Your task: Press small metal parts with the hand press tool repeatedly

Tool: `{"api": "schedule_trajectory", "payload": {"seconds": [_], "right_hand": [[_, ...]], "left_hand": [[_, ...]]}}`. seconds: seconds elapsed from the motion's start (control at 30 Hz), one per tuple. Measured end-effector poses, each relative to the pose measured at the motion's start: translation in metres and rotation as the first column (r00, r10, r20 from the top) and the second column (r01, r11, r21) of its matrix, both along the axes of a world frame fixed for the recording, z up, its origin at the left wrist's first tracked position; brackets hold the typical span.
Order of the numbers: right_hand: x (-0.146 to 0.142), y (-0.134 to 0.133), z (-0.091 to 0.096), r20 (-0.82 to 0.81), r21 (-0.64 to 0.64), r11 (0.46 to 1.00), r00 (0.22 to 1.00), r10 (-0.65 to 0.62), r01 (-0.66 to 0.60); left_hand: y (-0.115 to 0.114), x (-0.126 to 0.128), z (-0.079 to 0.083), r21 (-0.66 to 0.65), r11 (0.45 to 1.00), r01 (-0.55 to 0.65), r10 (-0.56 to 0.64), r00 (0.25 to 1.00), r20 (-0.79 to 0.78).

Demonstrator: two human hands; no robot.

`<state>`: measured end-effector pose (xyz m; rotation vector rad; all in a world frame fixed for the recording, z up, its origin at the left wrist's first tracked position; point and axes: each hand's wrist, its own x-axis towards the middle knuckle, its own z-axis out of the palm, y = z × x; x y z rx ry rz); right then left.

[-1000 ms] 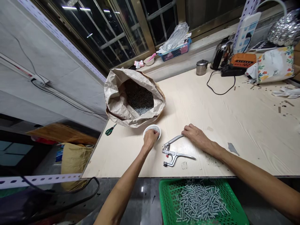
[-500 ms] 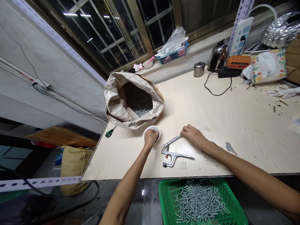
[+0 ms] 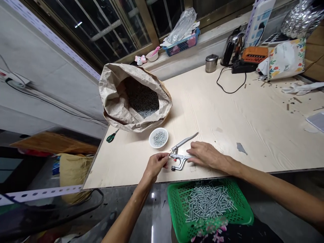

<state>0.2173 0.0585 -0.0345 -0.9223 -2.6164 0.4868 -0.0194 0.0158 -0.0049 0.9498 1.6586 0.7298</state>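
Observation:
Metal snap pliers (image 3: 180, 152) lie on the pale wooden table (image 3: 227, 118) near its front edge. My right hand (image 3: 204, 156) rests on the pliers' lower handle, fingers curled over it. My left hand (image 3: 155, 164) is pinched at the pliers' jaw, apparently on a small metal piece too small to name. Just behind, a small white bowl (image 3: 158, 138) holds several small metal pieces. A green basket (image 3: 210, 207) below the table edge is filled with short silver tubes.
An open paper sack (image 3: 133, 98) of dark metal parts stands at the back left, green-handled scissors (image 3: 111, 136) beside it. A kettle (image 3: 231, 47), metal tin (image 3: 211, 63), orange device and black cable sit at the back right. Small scraps litter the right side.
My left hand left the white bowl and came to the pliers' jaw, pinched. My right hand moved from the upper handle tip to the lower handle. The pliers shifted nearer the front edge.

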Motion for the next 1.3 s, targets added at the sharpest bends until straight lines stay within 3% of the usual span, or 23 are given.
{"api": "schedule_trajectory", "payload": {"seconds": [0.1,0.2,0.37,0.6,0.83,1.07,1.3], "right_hand": [[-0.007,-0.014,-0.017,0.087,-0.012,1.0,0.996,-0.002,0.003],[-0.01,-0.02,-0.031,0.11,0.078,0.997,0.994,-0.01,0.002],[-0.007,-0.025,-0.029,0.093,0.272,0.961,0.995,0.029,-0.053],[-0.007,-0.029,-0.03,0.089,0.337,0.939,0.996,0.033,-0.061],[-0.007,-0.029,-0.029,0.085,0.301,0.95,0.994,0.064,-0.087],[-0.009,-0.021,-0.033,0.124,0.176,0.98,0.99,0.074,-0.095],[-0.003,-0.011,-0.018,0.017,0.085,0.996,1.0,0.022,-0.023]], "left_hand": [[-0.011,-0.002,-0.013,-0.024,0.999,0.022,-0.022,1.0,0.015],[-0.018,-0.002,-0.021,-0.023,1.0,0.013,-0.014,0.999,-0.038],[-0.025,0.001,-0.022,-0.041,0.999,-0.024,0.019,0.995,-0.101],[-0.03,0.007,-0.018,-0.127,0.991,-0.046,0.038,0.997,-0.065],[-0.024,0.009,-0.011,-0.287,0.957,-0.035,0.036,0.999,0.0],[-0.014,0.009,-0.007,-0.432,0.9,0.052,-0.071,0.997,-0.029],[-0.009,0.007,-0.006,-0.502,0.859,0.102,-0.132,0.991,-0.026]]}}
